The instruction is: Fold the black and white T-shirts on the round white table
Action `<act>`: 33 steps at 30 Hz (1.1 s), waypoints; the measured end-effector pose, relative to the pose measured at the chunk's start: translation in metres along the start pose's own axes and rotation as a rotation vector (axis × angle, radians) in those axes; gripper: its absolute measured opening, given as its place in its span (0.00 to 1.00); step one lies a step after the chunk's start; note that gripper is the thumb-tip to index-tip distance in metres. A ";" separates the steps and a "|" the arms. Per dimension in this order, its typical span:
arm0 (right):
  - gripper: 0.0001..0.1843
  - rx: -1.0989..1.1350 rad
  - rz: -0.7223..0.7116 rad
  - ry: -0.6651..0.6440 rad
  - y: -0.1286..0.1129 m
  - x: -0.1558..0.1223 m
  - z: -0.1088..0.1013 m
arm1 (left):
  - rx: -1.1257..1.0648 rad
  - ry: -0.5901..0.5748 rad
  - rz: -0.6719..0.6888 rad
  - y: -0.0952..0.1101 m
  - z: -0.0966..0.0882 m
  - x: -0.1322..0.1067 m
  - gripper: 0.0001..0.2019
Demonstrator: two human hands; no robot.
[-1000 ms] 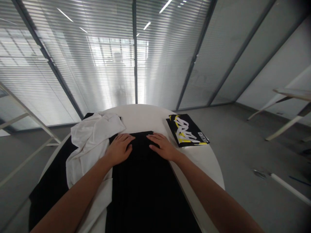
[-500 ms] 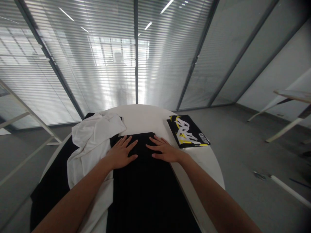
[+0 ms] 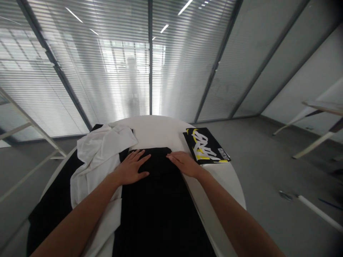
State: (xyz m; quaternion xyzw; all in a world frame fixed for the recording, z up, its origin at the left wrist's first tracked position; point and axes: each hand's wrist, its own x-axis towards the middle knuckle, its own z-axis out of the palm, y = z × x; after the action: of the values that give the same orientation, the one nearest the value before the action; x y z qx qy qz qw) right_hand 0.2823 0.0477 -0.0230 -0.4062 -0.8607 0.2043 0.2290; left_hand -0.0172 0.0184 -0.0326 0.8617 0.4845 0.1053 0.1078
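Observation:
A black garment lies spread along the white round table, reaching from the near edge to the middle. My left hand rests flat on its far left part, fingers spread and open. My right hand lies flat at the garment's far right corner, fingers together and stretched out, partly on the table. A crumpled white garment sits just left of my left hand, overlapping the black cloth's left edge.
A folded black item with white and yellow lettering lies at the table's right rim. More black cloth hangs off the left side. Glass walls with blinds stand behind. White table legs and a white rod are on the grey floor at right.
My right hand has slid rightward to the black garment's right corner. My left hand's fingers spread apart and it stays on the cloth.

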 end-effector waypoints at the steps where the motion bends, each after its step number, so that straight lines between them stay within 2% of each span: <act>1: 0.23 -0.024 -0.005 0.040 0.002 0.001 0.001 | 0.001 -0.002 0.005 0.000 0.000 0.001 0.38; 5: 0.25 -0.163 0.041 0.135 0.007 0.002 0.012 | 0.030 -0.015 0.005 0.000 -0.003 0.002 0.38; 10: 0.28 -0.234 0.163 0.043 0.015 0.002 0.025 | 0.057 -0.031 0.001 0.001 -0.004 0.001 0.37; 14: 0.31 -0.229 0.168 -0.021 0.019 0.003 0.024 | 0.056 -0.027 0.002 0.001 -0.004 0.001 0.38; 17: 0.32 -0.224 0.140 -0.016 0.017 0.004 0.021 | 0.066 -0.032 0.000 0.001 -0.003 0.001 0.38; 20: 0.30 -0.204 0.116 0.047 0.013 0.006 0.020 | 0.083 -0.048 -0.005 0.001 -0.004 0.001 0.38; 24: 0.26 -0.066 0.110 0.224 0.011 0.011 0.020 | 0.101 -0.061 -0.008 0.002 -0.006 0.001 0.38; 27: 0.25 0.011 0.163 0.317 0.013 0.012 0.021 | 0.103 -0.062 -0.011 0.002 -0.006 0.000 0.38; 30: 0.22 -0.183 0.270 0.311 0.015 0.013 0.020 | 0.098 -0.051 -0.009 0.002 -0.006 0.000 0.37; 33: 0.20 -0.365 0.290 0.251 0.017 0.014 0.021 | 0.100 -0.041 -0.012 0.002 -0.006 -0.001 0.37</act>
State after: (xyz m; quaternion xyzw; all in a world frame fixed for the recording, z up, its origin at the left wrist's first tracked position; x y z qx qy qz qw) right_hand 0.2729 0.0659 -0.0458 -0.5821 -0.7810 0.0242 0.2251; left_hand -0.0173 0.0170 -0.0260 0.8652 0.4918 0.0624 0.0752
